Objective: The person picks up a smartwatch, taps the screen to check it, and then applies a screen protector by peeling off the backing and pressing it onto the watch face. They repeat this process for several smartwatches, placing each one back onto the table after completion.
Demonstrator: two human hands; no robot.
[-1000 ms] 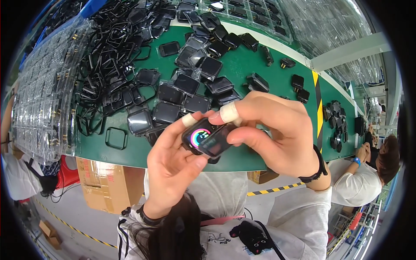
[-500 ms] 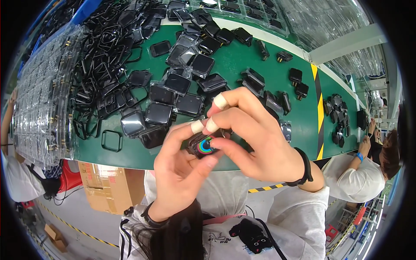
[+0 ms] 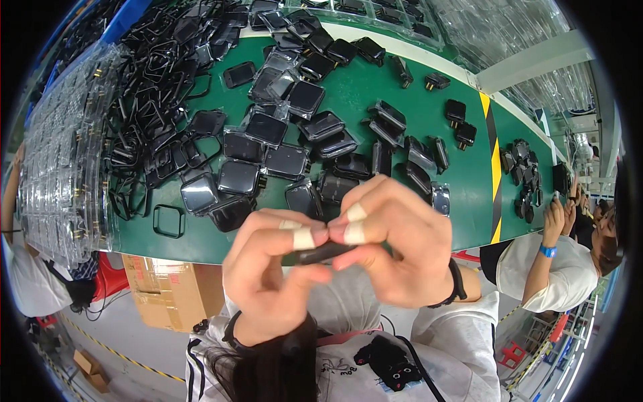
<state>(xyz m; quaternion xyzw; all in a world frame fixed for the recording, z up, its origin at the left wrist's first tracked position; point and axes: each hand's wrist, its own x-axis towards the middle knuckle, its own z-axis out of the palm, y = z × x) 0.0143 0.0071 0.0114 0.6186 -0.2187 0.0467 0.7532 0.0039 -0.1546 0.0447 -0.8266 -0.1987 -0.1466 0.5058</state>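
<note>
A dark smartwatch body (image 3: 324,253), without a strap, is held edge-on just off the table's near edge. My left hand (image 3: 266,264) is closed on its left end, thumb below and fingers above. My right hand (image 3: 402,248) pinches the right end the same way. White tape wraps several fingers of both hands. The watch's screen does not show now, and the fingers cover much of its body. Just beyond my hands lie several film-wrapped black watch bodies (image 3: 287,161). A thin black rectangular frame (image 3: 167,221) lies to the left on the green table (image 3: 429,60).
A heap of black frames (image 3: 157,100) covers the far left, beside stacked clear plastic trays (image 3: 67,154). More clear trays (image 3: 462,40) stand at the back. Yellow-black tape (image 3: 494,167) crosses the table at right, before a dark cluster of parts (image 3: 521,175). A cardboard box (image 3: 171,291) sits below.
The watch has tilted, so its lit, colourful screen no longer shows. My right hand has come down and both hands now grip its ends, slightly nearer my body.
</note>
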